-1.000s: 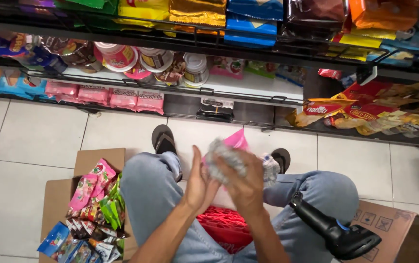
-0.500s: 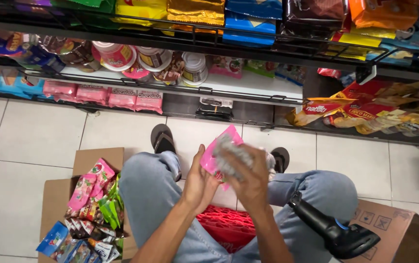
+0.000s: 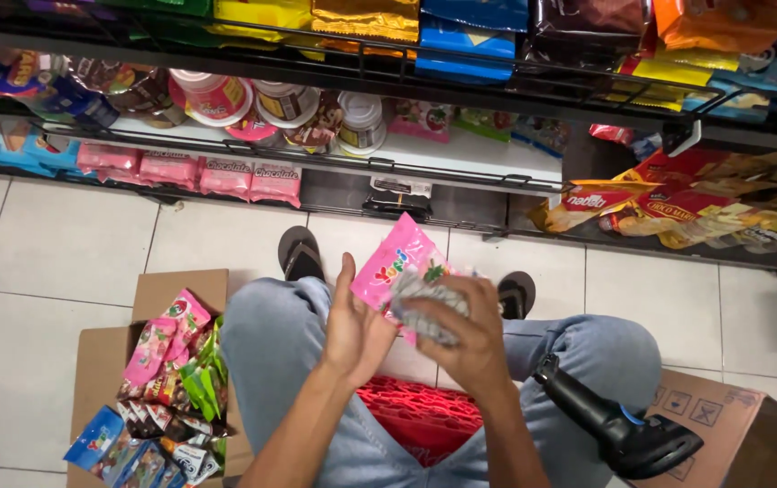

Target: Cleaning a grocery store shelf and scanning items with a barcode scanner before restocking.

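Head view. A seated person sorts sweets before low shop shelves (image 3: 461, 163). The left hand (image 3: 352, 330), fingers straight and pressed together, backs a pink candy packet (image 3: 395, 264) held above the knees, centre of scene. The right hand (image 3: 465, 330) curls its fingers around a crumpled silvery wrapper (image 3: 429, 303) lying against the packet's near face. An open carton of mixed sweets (image 3: 167, 389) stands left; a black handheld scanner (image 3: 623, 429) rests on the right thigh. Judgement: a flat supporting palm and light grip should prevent creasing.
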